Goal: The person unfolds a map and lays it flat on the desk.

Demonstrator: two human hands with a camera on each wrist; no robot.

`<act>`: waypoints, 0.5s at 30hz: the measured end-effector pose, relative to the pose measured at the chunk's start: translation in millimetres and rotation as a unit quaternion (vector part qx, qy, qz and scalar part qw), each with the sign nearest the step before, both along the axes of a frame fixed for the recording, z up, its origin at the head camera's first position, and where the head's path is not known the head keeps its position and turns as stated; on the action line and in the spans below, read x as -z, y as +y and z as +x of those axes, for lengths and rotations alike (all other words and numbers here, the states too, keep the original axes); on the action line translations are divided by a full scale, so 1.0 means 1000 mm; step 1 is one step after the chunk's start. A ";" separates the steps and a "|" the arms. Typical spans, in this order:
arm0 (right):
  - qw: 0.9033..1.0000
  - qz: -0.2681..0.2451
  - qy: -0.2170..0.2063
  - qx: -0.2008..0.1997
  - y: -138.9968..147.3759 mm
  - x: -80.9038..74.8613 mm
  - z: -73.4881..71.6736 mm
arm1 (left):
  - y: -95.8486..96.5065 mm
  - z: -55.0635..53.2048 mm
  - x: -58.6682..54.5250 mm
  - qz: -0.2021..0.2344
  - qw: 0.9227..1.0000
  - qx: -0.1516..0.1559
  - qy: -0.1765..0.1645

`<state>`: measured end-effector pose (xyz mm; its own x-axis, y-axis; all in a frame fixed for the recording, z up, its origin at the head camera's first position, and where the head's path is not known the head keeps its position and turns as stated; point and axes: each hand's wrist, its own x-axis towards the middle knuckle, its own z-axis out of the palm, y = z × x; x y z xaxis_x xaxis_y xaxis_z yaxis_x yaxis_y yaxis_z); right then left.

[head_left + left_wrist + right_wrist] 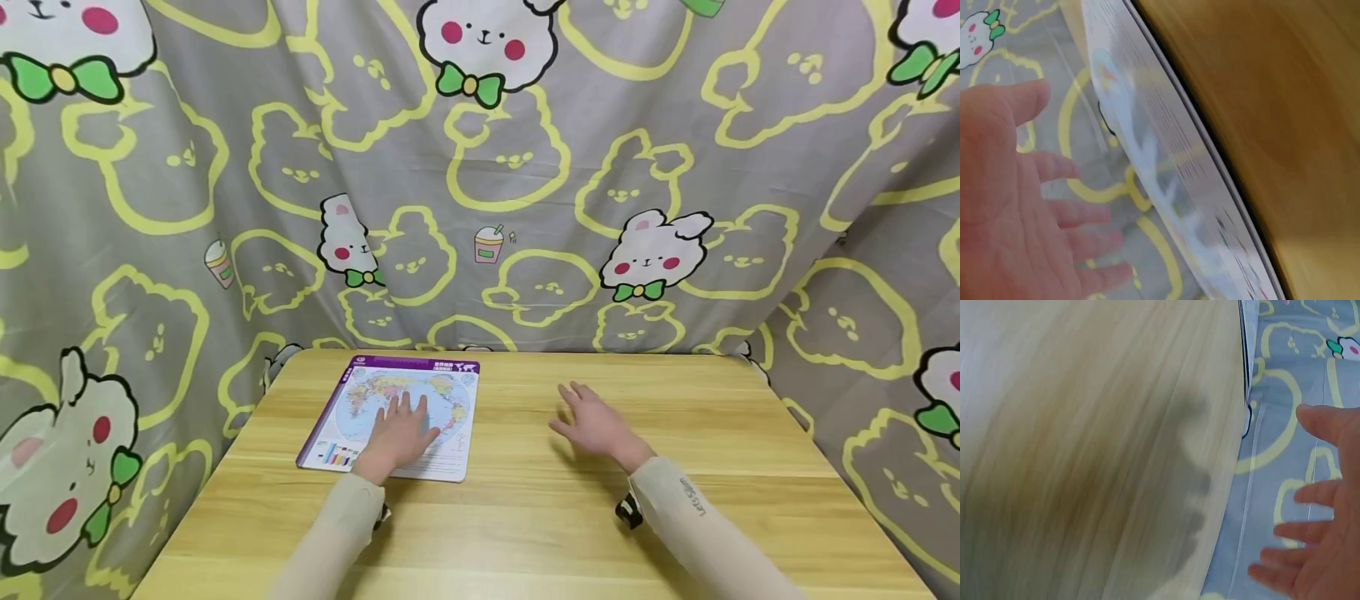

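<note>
A flat world map board [438, 462] with a purple top border lies on the left part of the wooden table. Over its lower middle is my left hand [401, 435], fingers spread and pointing away from me. The left wrist view shows this hand [1029, 206] apart from the glossy map surface [1147, 125], with nothing in its grasp. To the right of the board, my right hand [596, 425] hovers above bare wood with its fingers extended. Its palm and spread fingers also appear in the right wrist view, and its shadow falls on the tabletop [1085, 456].
A grey curtain [510, 292] with yellow outlines and white cartoon rabbits hangs behind the table and along both sides. The wooden table [675, 392] has rounded far corners. Dark wrist straps [628, 510] show under the light sleeves [675, 500].
</note>
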<state>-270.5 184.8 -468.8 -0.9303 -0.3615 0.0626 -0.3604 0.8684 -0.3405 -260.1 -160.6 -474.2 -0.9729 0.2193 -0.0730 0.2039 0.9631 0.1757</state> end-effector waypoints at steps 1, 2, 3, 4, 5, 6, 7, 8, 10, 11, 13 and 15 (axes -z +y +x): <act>1.000 -0.002 0.003 -0.011 -0.003 0.000 0.000 | -0.004 0.000 0.000 0.002 1.000 0.007 -0.002; 1.000 -0.002 0.007 -0.025 -0.006 0.001 0.001 | -0.008 0.001 0.000 0.007 1.000 0.014 -0.003; 0.999 -0.004 0.010 -0.039 -0.010 0.000 0.002 | -0.012 0.001 0.000 0.009 1.000 0.020 -0.003; 0.998 -0.006 0.011 -0.054 -0.013 0.000 0.002 | -0.016 0.002 -0.001 0.014 1.000 0.026 -0.003; 0.998 -0.006 0.012 -0.067 -0.017 0.000 0.003 | -0.020 0.002 -0.001 0.016 0.999 0.033 -0.002; 0.997 -0.006 0.015 -0.081 -0.020 0.000 0.004 | -0.025 0.003 -0.001 0.019 0.999 0.038 -0.001; 0.995 -0.006 0.017 -0.094 -0.024 0.000 0.004 | -0.029 0.004 -0.001 0.024 0.999 0.042 0.000; 0.994 -0.004 0.020 -0.106 -0.028 0.000 0.005 | -0.033 0.005 -0.001 0.030 0.999 0.045 0.001; 0.992 0.000 0.022 -0.123 -0.035 0.002 0.006 | -0.041 0.006 -0.001 0.034 0.998 0.049 -0.001; 0.991 0.002 0.024 -0.130 -0.039 0.003 0.007 | -0.045 0.007 -0.001 0.034 0.998 0.049 -0.002; 0.990 0.004 0.024 -0.141 -0.047 0.004 0.007 | -0.052 0.009 -0.002 0.039 0.998 0.045 -0.005; 0.988 0.008 0.026 -0.153 -0.055 0.006 0.008 | -0.060 0.010 -0.003 0.040 0.999 0.036 -0.009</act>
